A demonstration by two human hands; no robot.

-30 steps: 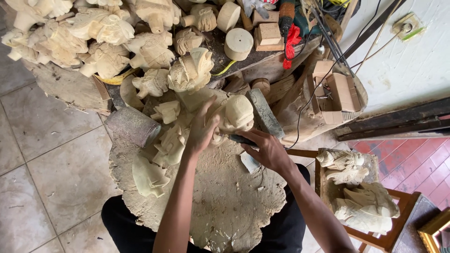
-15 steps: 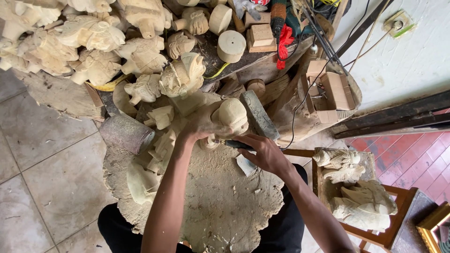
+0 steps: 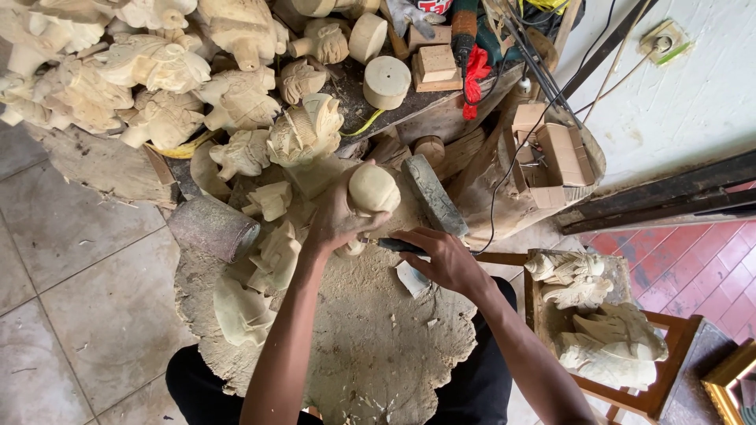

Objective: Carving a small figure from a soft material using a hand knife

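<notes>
Both hands had shifted little, left hand fingers wrapped round pale rounded carving on wooden slab, right hand closed on dark-handled tool against carving's base.

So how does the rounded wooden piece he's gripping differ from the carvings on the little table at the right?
The rounded wooden piece looks smooth and plain, with no detail showing; the finished carvings show deep feather-like detail. The piece is held upright on the stump by the left hand, with a dark tool in the right hand against its base; the carvings lie untouched on the small table. Both are pale, unpainted wood.
</notes>
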